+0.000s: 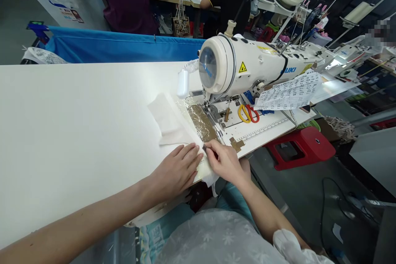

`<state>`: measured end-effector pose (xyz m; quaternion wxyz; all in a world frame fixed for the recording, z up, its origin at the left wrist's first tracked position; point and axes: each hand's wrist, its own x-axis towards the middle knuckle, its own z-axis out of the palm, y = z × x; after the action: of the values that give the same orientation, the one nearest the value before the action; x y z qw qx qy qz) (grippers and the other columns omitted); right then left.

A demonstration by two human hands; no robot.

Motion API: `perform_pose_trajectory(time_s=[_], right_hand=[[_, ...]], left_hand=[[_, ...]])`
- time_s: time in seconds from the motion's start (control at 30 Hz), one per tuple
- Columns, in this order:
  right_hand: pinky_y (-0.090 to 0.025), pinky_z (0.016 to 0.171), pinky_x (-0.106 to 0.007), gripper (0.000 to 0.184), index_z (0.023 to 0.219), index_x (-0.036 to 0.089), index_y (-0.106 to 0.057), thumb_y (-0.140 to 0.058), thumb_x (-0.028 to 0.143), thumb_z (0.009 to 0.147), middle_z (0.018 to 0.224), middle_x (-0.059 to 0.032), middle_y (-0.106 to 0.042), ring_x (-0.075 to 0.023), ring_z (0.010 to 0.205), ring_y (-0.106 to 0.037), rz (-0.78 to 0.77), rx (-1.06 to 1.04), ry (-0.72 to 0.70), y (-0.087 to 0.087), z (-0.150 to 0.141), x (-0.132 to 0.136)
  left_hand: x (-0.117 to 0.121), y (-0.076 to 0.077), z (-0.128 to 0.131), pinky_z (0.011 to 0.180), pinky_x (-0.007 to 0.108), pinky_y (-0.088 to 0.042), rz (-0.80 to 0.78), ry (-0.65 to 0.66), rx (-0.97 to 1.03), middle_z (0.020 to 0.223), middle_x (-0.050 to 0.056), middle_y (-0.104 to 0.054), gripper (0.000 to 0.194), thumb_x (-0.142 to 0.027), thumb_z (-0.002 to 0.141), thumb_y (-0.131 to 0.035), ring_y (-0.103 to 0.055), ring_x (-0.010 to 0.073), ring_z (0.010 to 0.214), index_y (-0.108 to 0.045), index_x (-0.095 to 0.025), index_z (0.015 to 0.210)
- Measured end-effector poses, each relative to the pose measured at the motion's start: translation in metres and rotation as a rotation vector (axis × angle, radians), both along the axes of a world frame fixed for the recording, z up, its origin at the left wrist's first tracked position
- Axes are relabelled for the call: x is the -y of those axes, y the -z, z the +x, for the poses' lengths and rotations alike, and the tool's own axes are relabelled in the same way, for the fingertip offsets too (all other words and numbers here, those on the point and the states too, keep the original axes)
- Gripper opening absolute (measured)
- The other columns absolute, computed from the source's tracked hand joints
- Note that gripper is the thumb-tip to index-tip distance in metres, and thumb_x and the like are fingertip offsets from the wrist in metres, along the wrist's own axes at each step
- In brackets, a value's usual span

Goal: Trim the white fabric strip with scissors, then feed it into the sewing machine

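Note:
A thin piece of white cloth [173,126] lies on the white table, reaching from beside the sewing machine to the front edge. My left hand [177,168] rests flat on its near part, fingers stretched out side by side. Just right of those fingertips, my right hand [225,161] is closed in a pinch at the cloth's right edge. A small dark tip shows at the pinching fingers; what it belongs to is hidden. Some cloth hangs over the table edge below my hands. Beyond them stands a white sewing machine [244,64], its needle area left of the scissors.
Scissors [246,112] with yellow and red handles lie on the machine bed. A handwritten sheet [287,93] leans on the machine. The white tabletop [77,132] extends left. A red stool [309,148] stands at right. Two people sit beyond a blue cloth barrier [123,45].

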<state>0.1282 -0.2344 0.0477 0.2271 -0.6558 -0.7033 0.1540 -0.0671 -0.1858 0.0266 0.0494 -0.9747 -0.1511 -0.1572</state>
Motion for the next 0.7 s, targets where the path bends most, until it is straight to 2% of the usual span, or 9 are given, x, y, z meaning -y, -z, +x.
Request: perform_pose_trajectory(time_s=[0.17, 0.27, 0.4, 0.53, 0.7], right_hand=[[-0.033, 0.056, -0.025, 0.019, 0.098, 0.022, -0.061, -0.043, 0.023, 0.093, 0.069, 0.0010, -0.067, -0.0159, 0.060, -0.060, 0.027, 0.071, -0.022, 0.000, -0.001, -0.001], [-0.035, 0.056, -0.024, 0.018, 0.096, 0.022, -0.061, -0.044, 0.024, 0.093, 0.069, 0.0020, -0.067, -0.0152, 0.060, -0.060, 0.009, 0.026, -0.020, -0.003, 0.005, 0.005], [-0.040, 0.061, -0.024, 0.020, 0.103, 0.020, -0.059, -0.041, 0.025, 0.096, 0.079, -0.0005, -0.070, -0.0156, 0.067, -0.064, 0.056, -0.033, 0.021, -0.002, 0.007, 0.018], [-0.040, 0.063, -0.025, 0.020, 0.104, 0.020, -0.059, -0.041, 0.023, 0.097, 0.084, -0.0022, -0.071, -0.0169, 0.072, -0.066, 0.120, 0.027, -0.002, 0.004, 0.002, 0.023], [-0.038, 0.061, -0.026, 0.020, 0.103, 0.020, -0.058, -0.039, 0.021, 0.098, 0.082, -0.0013, -0.070, -0.0164, 0.069, -0.065, 0.128, 0.085, -0.018, 0.006, -0.002, 0.020]], left_hand=[[0.001, 0.001, 0.000, 0.103, 0.046, -0.041, 0.005, 0.004, -0.014, 0.130, 0.019, -0.060, 0.044, -0.032, 0.097, -0.046, -0.050, 0.0342, 0.126, -0.056, -0.005, 0.130], [0.002, 0.000, 0.000, 0.102, 0.046, -0.042, 0.006, 0.001, -0.015, 0.132, 0.019, -0.058, 0.042, -0.031, 0.097, -0.046, -0.050, 0.0344, 0.126, -0.056, -0.007, 0.130], [0.003, -0.003, 0.000, 0.101, 0.046, -0.043, 0.001, -0.003, -0.014, 0.132, 0.020, -0.058, 0.040, -0.031, 0.097, -0.046, -0.050, 0.0346, 0.126, -0.057, -0.010, 0.129], [0.002, -0.002, 0.000, 0.101, 0.046, -0.043, 0.006, 0.002, -0.011, 0.133, 0.020, -0.057, 0.040, -0.032, 0.097, -0.046, -0.050, 0.0352, 0.127, -0.057, -0.010, 0.129], [0.002, -0.001, -0.001, 0.102, 0.046, -0.043, 0.007, 0.009, -0.012, 0.133, 0.019, -0.057, 0.040, -0.032, 0.097, -0.047, -0.050, 0.0349, 0.127, -0.056, -0.010, 0.129]])
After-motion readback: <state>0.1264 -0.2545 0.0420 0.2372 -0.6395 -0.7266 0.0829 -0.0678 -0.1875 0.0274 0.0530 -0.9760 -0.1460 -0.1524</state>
